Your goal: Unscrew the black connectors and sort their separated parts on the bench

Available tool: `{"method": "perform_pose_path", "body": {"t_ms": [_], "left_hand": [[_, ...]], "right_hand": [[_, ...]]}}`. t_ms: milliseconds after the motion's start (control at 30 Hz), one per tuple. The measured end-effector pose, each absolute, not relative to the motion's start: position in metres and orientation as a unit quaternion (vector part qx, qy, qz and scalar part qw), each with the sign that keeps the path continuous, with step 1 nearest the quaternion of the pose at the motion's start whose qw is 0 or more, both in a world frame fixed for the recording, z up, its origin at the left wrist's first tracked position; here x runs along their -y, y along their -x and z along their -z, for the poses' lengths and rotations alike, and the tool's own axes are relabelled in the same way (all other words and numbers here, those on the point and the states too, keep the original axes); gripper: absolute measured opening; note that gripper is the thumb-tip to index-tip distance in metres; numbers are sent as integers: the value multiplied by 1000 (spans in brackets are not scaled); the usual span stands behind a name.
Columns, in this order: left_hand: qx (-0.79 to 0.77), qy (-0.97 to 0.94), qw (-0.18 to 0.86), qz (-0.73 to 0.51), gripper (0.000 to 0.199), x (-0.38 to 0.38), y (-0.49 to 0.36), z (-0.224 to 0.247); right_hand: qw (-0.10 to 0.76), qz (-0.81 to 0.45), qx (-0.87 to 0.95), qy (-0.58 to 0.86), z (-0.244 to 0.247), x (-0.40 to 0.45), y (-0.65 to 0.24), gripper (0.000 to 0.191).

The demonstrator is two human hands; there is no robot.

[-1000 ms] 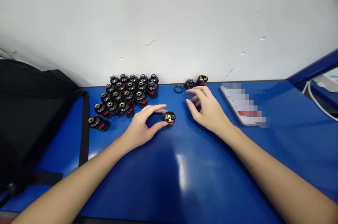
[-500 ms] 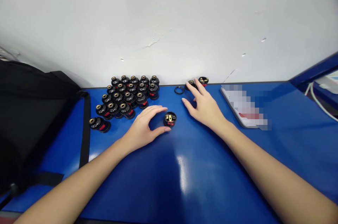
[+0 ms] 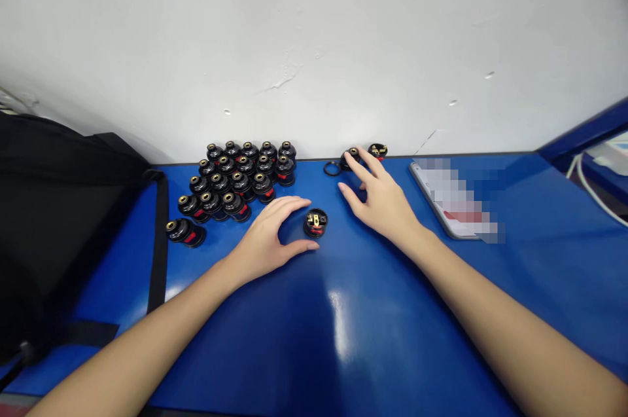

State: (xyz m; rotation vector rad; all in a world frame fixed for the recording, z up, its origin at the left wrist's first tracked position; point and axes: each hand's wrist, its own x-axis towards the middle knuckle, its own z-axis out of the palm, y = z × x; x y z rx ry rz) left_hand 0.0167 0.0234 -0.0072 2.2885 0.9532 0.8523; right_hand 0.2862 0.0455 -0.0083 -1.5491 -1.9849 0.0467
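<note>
Here, the left hand (image 3: 265,240) holds nothing, its parted fingertips either side of the socket (image 3: 315,224), while the right hand's (image 3: 387,204) fingers overlap the cap (image 3: 345,163), grip unclear, where a careless nudge might push it onto the ring (image 3: 330,175).

I can't read any lettering, number, brand or sign from where I sit. To the right of the right hand (image 3: 383,204), the phone (image 3: 444,204) has a lit screen, but blocky pixels cover most of it; I make out a red patch and a few faint marks, too small to read. Beyond and to the left of the left hand (image 3: 262,240), several of the black fittings (image 3: 240,184) carry red patches, and I can't tell whether these are labels. The round piece (image 3: 315,224) between the hands shows red too, with no legible characters that I can find.
</note>
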Motion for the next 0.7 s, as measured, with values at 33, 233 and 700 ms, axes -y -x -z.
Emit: {"method": "perform_pose_path", "body": {"t_ms": [33, 233, 700], "left_hand": [[-351, -844, 258, -314, 68, -23, -17, 7], [-350, -844, 259, -312, 69, -24, -16, 7], [-341, -849, 248, -318, 56, -24, -16, 7]], "right_hand": [[314, -22, 751, 581, 6, -43, -287, 60], [332, -61, 771, 540, -4, -28, -287, 46], [310, -135, 825, 452, -8, -27, -291, 12]]}}
